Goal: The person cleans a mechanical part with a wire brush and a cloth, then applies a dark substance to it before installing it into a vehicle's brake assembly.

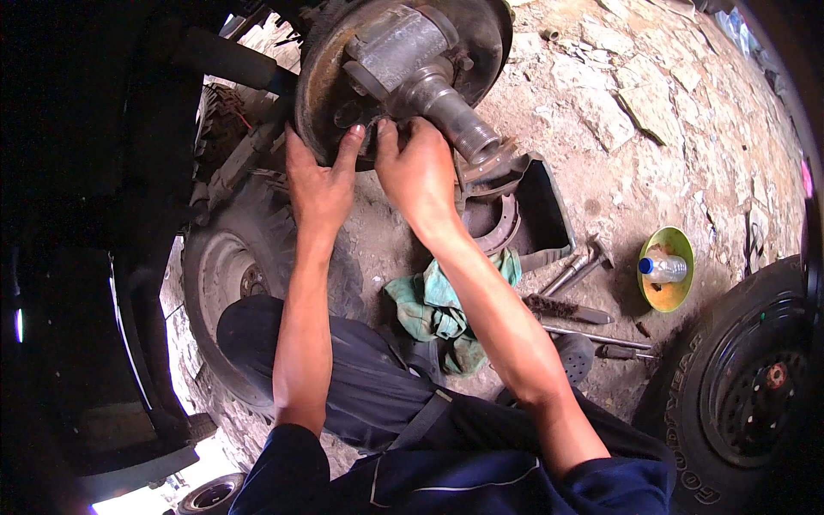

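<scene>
A round, rusty brake backing plate (319,99) stands upright at the top centre. A grey cylindrical metal housing (402,50) and a threaded spindle (459,124) stick out from its face. My left hand (322,190) grips the plate's lower left rim, thumb on the near face and other fingers mostly hidden behind. Just right of it, under the spindle, my right hand (418,176) is closed with bent fingers against the plate's lower edge. Whatever those fingertips hold is hidden.
Curved brake shoes (506,225) lie in a dark tray (549,206) below the spindle. Nearby are a green rag (421,300), a hammer (592,262), a brush (566,309) and a green bowl (650,294) with a plastic bottle (665,269). Tyres (687,403) flank me.
</scene>
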### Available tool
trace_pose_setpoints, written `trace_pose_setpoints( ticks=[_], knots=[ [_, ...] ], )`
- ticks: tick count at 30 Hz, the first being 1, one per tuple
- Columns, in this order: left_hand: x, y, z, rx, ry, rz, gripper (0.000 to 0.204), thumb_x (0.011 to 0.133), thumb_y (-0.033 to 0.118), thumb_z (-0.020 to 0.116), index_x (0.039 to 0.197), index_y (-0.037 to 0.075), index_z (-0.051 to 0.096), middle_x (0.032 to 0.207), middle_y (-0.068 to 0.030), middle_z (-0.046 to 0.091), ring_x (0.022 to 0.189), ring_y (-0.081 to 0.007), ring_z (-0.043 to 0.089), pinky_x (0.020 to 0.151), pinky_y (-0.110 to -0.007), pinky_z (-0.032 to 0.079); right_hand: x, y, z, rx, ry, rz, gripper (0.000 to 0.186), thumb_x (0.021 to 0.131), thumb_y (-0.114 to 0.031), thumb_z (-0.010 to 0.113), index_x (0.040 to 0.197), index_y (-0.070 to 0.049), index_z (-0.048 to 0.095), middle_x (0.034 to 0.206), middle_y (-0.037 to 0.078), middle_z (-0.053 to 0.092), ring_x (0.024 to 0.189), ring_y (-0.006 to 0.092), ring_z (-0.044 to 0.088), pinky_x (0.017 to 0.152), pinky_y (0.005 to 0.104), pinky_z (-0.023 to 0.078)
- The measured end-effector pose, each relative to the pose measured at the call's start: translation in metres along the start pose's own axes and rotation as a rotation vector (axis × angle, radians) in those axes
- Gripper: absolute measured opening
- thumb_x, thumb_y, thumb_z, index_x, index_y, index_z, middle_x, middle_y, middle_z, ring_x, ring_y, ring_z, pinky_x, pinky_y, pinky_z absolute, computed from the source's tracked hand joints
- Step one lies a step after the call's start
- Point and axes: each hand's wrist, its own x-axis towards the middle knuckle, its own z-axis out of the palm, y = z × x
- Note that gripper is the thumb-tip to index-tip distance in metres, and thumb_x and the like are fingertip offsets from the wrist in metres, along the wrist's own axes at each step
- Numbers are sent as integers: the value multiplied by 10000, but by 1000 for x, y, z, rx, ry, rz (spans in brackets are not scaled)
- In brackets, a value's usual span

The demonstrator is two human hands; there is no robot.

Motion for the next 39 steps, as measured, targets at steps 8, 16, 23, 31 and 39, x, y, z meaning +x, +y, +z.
trace_pose_setpoints(
  ticks=[8, 16, 23, 31, 39],
  knots=[
    [1, -8, -5, -69, -23, -37, 517, 818, 188, 736, 1199, -54, 484, 1091, -181, 624, 967, -251, 607, 870, -355, 464, -11, -1, -1, -163, 54, -128, 282, 920, -220, 557, 822, 44, 532, 739, 296, 599, 722, 462, 610, 619, 513, 480],
    [1, -9, -3, -55, -24, 6, 498, 819, 181, 734, 1185, -52, 490, 1086, -178, 626, 966, -243, 607, 859, -353, 468, -6, -6, 3, -62, 96, -85, 253, 906, -178, 569, 819, 59, 570, 681, 298, 592, 671, 461, 605, 584, 513, 471],
    [2, -10, -6, 17, -17, 4, 501, 813, 211, 747, 1152, -67, 505, 1075, -186, 631, 957, -254, 610, 850, -362, 467, -9, 18, 15, -160, 146, -347, 156, 895, -120, 572, 858, 16, 506, 753, 241, 607, 634, 438, 600, 554, 498, 484],
    [2, -13, -9, -23, -35, -24, 484, 805, 208, 749, 1147, -47, 520, 1055, -180, 640, 929, -254, 621, 841, -358, 475, -10, 9, 0, -221, 31, -280, 210, 916, -182, 561, 918, 27, 545, 757, 252, 616, 677, 446, 614, 624, 487, 503],
    [2, -6, -7, 12, -37, -22, 482, 802, 198, 747, 1150, -46, 521, 1051, -173, 640, 929, -251, 619, 842, -355, 474, -1, -1, -1, -73, 9, -71, 319, 933, -236, 527, 828, 64, 553, 723, 319, 597, 698, 499, 595, 633, 542, 479]
  ],
)
